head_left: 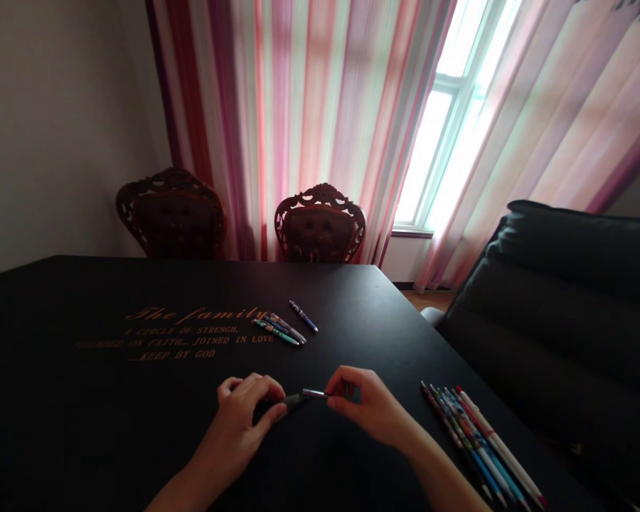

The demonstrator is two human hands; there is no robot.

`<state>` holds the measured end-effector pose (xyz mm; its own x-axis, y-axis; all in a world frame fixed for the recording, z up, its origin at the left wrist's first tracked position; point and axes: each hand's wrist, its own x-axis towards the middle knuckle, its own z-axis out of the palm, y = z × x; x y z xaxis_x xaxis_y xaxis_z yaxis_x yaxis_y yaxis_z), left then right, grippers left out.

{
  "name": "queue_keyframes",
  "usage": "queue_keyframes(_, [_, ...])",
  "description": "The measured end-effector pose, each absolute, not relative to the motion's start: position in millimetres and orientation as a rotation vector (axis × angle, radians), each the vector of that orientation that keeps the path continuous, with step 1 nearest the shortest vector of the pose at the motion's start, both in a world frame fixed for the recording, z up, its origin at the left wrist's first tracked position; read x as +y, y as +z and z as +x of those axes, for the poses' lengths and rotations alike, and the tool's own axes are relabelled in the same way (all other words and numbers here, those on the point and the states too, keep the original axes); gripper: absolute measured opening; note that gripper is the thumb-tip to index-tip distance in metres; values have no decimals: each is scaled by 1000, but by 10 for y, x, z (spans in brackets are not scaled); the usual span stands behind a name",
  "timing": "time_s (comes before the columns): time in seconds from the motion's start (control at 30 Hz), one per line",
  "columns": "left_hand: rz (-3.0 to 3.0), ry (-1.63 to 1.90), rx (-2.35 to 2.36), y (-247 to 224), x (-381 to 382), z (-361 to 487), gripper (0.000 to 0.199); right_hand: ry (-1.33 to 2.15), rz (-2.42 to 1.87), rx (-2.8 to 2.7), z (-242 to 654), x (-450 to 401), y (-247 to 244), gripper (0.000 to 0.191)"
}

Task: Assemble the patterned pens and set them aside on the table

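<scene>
My left hand (240,419) grips the dark barrel of a pen (293,402) above the black table (112,419). My right hand (363,402) pinches the pen's silver metal end (313,393), so the pen spans the gap between my hands. Beyond them lies a small group of patterned pens (278,328), with a lone blue pen (304,316) just to its right. A larger bunch of colourful pens (483,444) lies side by side to the right of my right hand. Neither hand touches these loose pens.
Gold lettering (173,334) is printed on the tabletop. A dark padded armchair (555,313) stands beyond the table's right edge. Several carved wooden chairs (320,224) stand at the far side, before striped curtains (299,121) and a bright window (448,121).
</scene>
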<state>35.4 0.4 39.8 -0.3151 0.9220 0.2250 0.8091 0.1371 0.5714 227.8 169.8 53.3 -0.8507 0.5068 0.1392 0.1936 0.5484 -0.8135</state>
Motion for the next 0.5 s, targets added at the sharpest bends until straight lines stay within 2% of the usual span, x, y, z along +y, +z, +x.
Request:
queue_keyframes(0.27, [1685, 873, 2227, 476, -3, 394, 8, 1119, -504, -2431, 2277, 1664, 577, 5])
queue_keyframes(0.5, [1695, 893, 2175, 394, -10, 427, 8, 1297, -541, -2257, 2200, 1542, 515, 17])
